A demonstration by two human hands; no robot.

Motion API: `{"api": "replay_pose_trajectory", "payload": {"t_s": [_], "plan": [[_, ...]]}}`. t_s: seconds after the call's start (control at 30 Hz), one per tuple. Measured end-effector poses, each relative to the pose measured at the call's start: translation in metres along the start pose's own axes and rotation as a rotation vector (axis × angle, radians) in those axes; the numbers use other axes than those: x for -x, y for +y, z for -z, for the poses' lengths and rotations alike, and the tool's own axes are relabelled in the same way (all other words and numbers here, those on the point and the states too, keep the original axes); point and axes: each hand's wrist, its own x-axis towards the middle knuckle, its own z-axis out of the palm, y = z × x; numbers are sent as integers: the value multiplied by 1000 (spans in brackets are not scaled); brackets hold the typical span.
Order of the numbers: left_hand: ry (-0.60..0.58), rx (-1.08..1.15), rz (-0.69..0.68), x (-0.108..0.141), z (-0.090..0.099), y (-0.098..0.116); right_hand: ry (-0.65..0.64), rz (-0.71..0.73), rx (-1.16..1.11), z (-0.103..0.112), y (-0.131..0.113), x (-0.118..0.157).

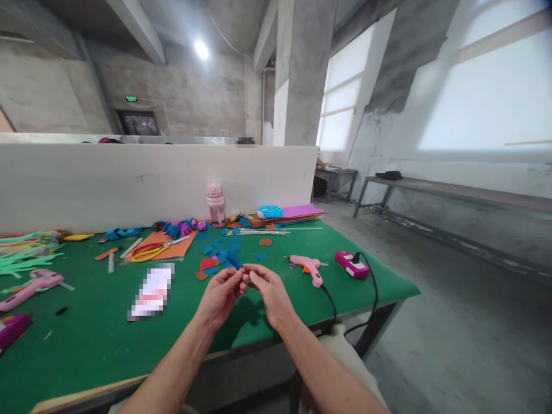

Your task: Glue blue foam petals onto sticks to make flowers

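Where the hands (222, 293) meet, the blue piece (233, 259) is partly hidden.

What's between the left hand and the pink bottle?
In the head view, loose blue pieces and a red one lie between the left hand and pink bottle.

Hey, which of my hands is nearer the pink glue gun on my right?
Right. Your right hand is just left of the glue gun, not touching it; your left hand is farther left, on the right hand's far side.
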Motion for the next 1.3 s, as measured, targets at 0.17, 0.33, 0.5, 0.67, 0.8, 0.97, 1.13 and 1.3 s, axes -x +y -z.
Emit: {"api": "replay_pose_trajectory", "payload": {"t_s": [0.17, 0.33, 0.5, 0.67, 0.8, 0.97, 1.13, 1.3], "plan": [[-7, 5, -3, -1, 1, 0, 15, 22, 11, -1, -4, 3], [-8, -10, -6, -2, 3, -1, 12, 70, 55, -3, -4, 5], [-17, -32, -15, -2, 4, -1, -4, 88, 70, -3, -1, 4], [-16, -36, -14, -2, 5, -1, -30, 188, 215, -1, 2, 4], [-14, -35, -14, -2, 4, 0, -22, 443, 523, 1, 0, 7], [-7, -37, -7, -1, 4, 0, 10, 647, 859, -1, -5, 15], [5, -51, -16, -2, 5, 0, 0, 701, 1126, -4, -5, 20], [9, -40, -38, -1, 5, -1, -15, 750, 1137, -5, -8, 22]]}}
